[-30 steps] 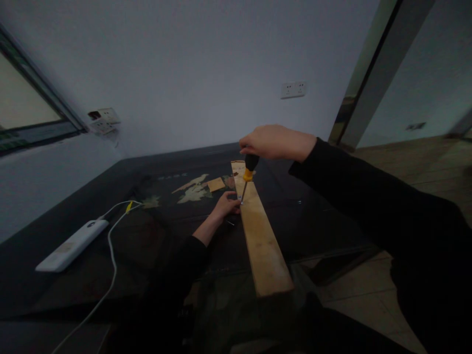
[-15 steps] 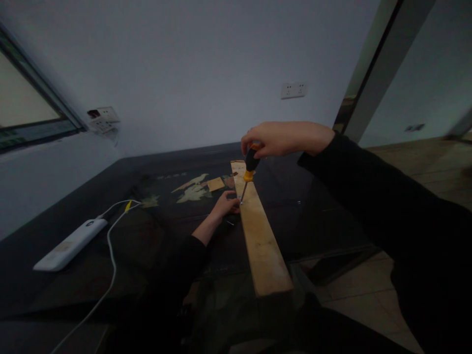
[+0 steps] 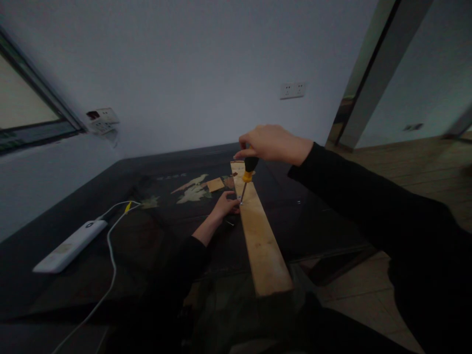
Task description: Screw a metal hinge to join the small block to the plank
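Note:
A long pale wooden plank [image 3: 262,241] lies on the dark glass table [image 3: 155,246], running away from me. My right hand [image 3: 271,142] is closed round the top of a screwdriver [image 3: 248,173] with a black and yellow handle. The screwdriver stands nearly upright with its tip on the plank's left edge. My left hand [image 3: 225,204] rests on the table beside that edge, fingers pinched at the tip, where a small screw seems to be; it is too small to make out.
A white power strip [image 3: 68,245] with a white cable [image 3: 110,246] lies at the table's left. Leaf-shaped decorations [image 3: 193,189] show under the glass. Wall sockets [image 3: 293,89] sit behind. Wooden floor and a doorway [image 3: 368,78] are on the right.
My right hand has twisted on the screwdriver handle, the wrist turning one way and back. The screwdriver tip, the plank and my left hand stay where they were.

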A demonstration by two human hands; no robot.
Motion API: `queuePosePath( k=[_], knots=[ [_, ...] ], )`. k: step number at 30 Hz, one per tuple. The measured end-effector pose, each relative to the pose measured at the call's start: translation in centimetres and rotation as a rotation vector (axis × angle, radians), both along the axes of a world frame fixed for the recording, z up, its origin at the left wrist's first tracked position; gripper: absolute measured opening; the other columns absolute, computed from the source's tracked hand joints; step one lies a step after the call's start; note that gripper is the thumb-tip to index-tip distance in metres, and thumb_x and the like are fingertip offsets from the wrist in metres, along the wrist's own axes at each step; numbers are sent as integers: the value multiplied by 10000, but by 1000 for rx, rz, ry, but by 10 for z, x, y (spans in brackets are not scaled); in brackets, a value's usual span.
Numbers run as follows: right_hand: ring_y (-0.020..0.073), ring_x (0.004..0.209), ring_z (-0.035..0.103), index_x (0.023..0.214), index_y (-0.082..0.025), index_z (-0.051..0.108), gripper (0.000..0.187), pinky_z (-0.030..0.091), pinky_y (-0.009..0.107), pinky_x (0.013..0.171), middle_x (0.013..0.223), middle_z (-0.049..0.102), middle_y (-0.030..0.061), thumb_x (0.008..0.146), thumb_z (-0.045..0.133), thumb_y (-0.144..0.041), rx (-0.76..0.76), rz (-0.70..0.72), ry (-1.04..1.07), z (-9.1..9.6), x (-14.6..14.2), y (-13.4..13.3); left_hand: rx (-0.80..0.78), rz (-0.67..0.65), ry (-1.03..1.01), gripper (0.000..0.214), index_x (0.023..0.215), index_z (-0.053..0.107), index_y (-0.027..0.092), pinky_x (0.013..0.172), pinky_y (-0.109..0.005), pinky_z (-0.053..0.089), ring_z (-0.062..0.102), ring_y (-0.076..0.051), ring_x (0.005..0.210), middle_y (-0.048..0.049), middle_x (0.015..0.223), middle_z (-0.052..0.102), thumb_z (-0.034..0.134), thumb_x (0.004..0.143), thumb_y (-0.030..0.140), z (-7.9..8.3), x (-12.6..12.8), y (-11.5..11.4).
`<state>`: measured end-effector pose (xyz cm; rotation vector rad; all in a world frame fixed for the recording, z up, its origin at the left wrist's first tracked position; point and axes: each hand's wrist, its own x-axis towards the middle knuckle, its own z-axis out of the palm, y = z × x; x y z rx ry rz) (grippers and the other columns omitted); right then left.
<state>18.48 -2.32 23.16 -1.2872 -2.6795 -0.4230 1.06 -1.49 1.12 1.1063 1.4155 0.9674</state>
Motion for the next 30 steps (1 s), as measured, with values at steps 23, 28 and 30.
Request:
queuePosePath(
  k=[23,28,30],
  knots=[
    [185,881,604,1159,-165,674,360,365,295,720,1057,703,91,843,618,-327,-228,230,-91,16,13,1,-7,2,-28,524,1298,431,126,502,-214,530,622,-100,466,-34,799,664,664,828,124,3,-1,-2],
    [184,820,611,1135,-168,691,335,350,297,687,973,721,99,900,537,-349,-159,130,-87,8,9,-1,-19,6,-32,517,1304,424,128,513,-211,533,626,-101,470,-20,760,658,646,837,114,4,-1,-3],
    [203,814,622,1103,-160,709,396,344,307,672,950,722,125,938,459,-419,-68,21,-56,1,6,-1,-10,8,-32,515,1301,426,129,510,-208,531,622,-98,468,-17,756,656,646,836,104,4,-1,-3]
  ],
)
